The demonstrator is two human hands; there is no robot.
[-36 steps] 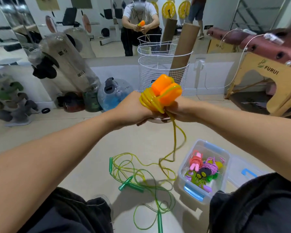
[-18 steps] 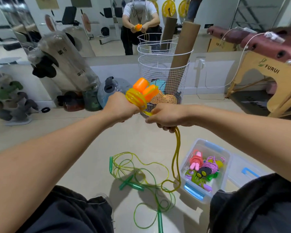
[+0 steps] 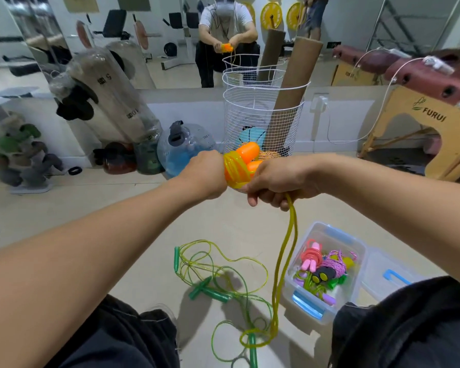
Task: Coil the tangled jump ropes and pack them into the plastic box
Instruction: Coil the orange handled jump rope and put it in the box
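My left hand (image 3: 205,175) grips the two orange handles (image 3: 246,154) of a yellow jump rope, with several turns of rope coiled round them (image 3: 235,170). My right hand (image 3: 279,181) touches that bundle and holds the doubled yellow rope (image 3: 286,251), which hangs from it to a loop on the floor. A tangled green jump rope (image 3: 218,277) with green handles lies on the floor between my knees. The clear plastic box (image 3: 329,232) with blue latches stands on the floor at the right and holds several coiled ropes, pink, purple and black among them.
The box's lid (image 3: 391,277) lies right of the box. A white wire basket (image 3: 263,120) with cardboard tubes stands straight ahead against a mirrored wall. A blue water jug (image 3: 186,147) and dumbbell rack (image 3: 16,155) are at the left, a wooden bench (image 3: 422,120) at the right.
Both hands dropped lower and tilted the orange handles. My right hand wound another turn of yellow rope round the bundle, and the hanging loop grew shorter and shifted right.
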